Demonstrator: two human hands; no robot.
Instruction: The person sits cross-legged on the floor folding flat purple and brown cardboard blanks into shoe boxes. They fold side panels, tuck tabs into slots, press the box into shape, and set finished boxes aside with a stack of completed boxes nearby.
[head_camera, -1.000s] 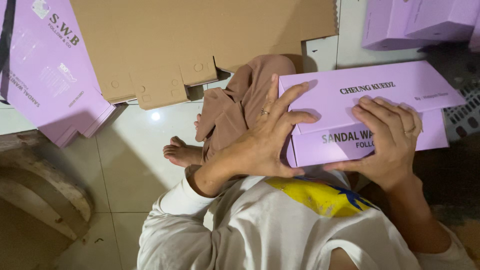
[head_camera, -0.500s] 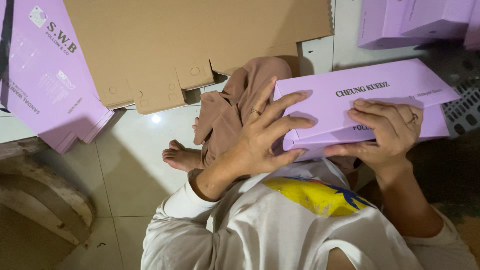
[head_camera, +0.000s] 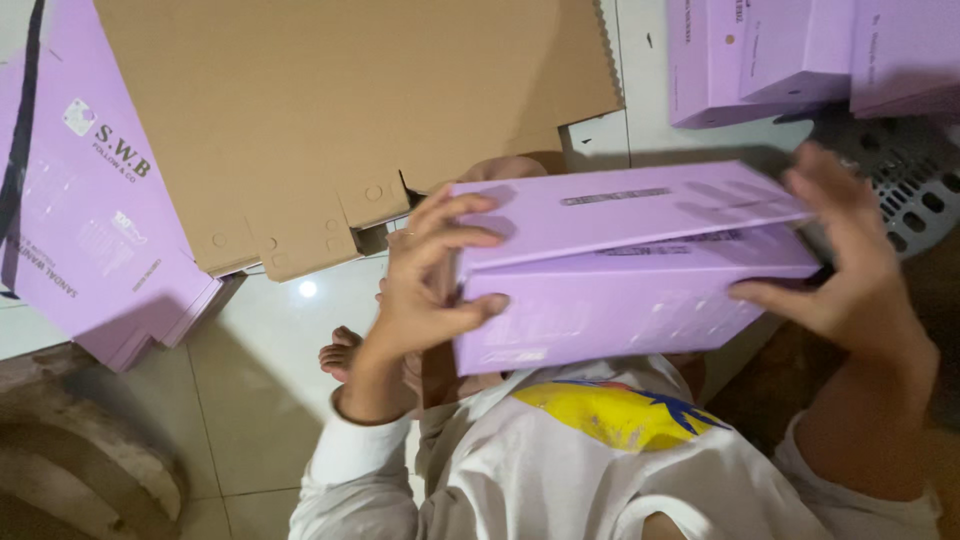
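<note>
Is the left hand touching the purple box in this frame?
Touching. The head view shows the left hand wrapped round the left end of the purple box, fingers and thumb pressed on its faces.

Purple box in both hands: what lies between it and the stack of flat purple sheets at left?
Head view: pale floor tiles and the corner of a flat brown cardboard sheet separate the purple box from the flat purple stack.

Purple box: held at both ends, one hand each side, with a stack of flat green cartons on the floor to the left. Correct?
Not quite. The flat cartons stacked on the floor at left are purple, not green, as the head view shows. The rest holds: the left hand grips one end of the purple box and the right hand the other.
</note>
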